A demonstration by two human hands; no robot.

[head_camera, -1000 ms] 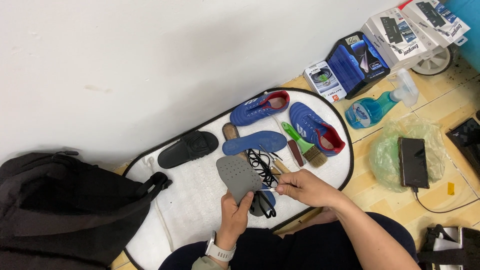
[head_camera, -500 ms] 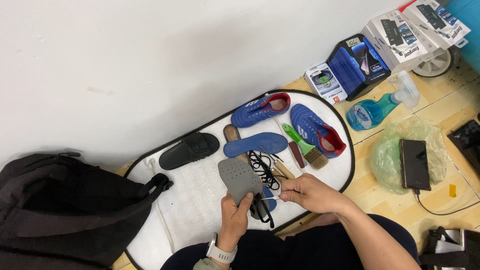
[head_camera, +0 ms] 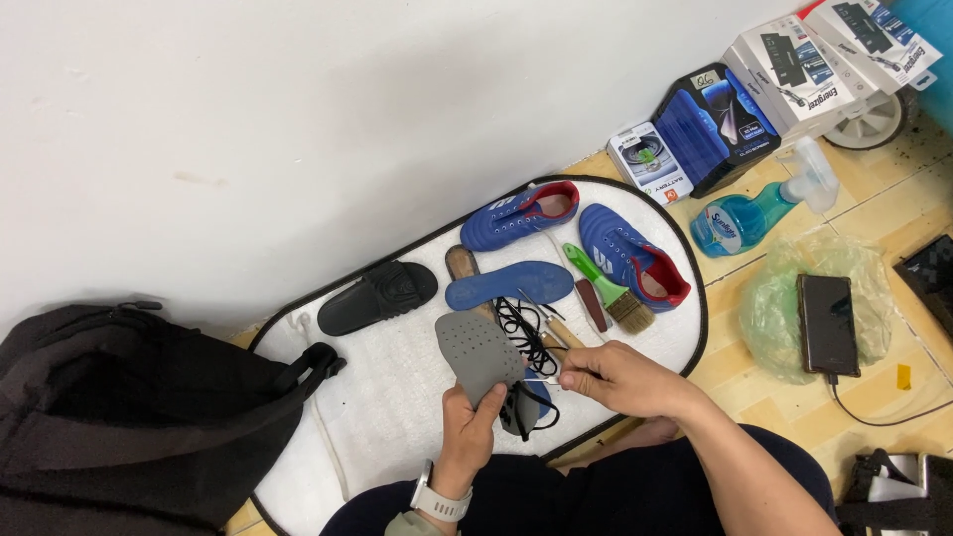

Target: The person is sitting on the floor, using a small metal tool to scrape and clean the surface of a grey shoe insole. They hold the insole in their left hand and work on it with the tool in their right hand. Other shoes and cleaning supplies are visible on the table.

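Observation:
My left hand (head_camera: pixel 470 428) holds a grey shoe insole (head_camera: pixel 477 352) upright by its lower end, perforated underside toward me. My right hand (head_camera: pixel 617 377) pinches a small thin object at the insole's right edge, just above a tangle of black laces (head_camera: pixel 523 323). A blue insole (head_camera: pixel 508 285) lies flat beyond them on the white oval mat (head_camera: pixel 387 387). Two blue shoes with red lining (head_camera: pixel 521 215) (head_camera: pixel 633 255) rest at the mat's far end.
A black slide sandal (head_camera: pixel 377 297) lies at the mat's left. A green-handled brush (head_camera: pixel 611 290) and a brown tool sit by the shoes. A black backpack (head_camera: pixel 129 417) fills the left. A blue spray bottle (head_camera: pixel 749 213), boxes (head_camera: pixel 710 124) and a phone (head_camera: pixel 827 325) on a green bag lie right.
Both hands have shifted slightly toward me with the grey insole. My right hand has closed in on the insole's right edge.

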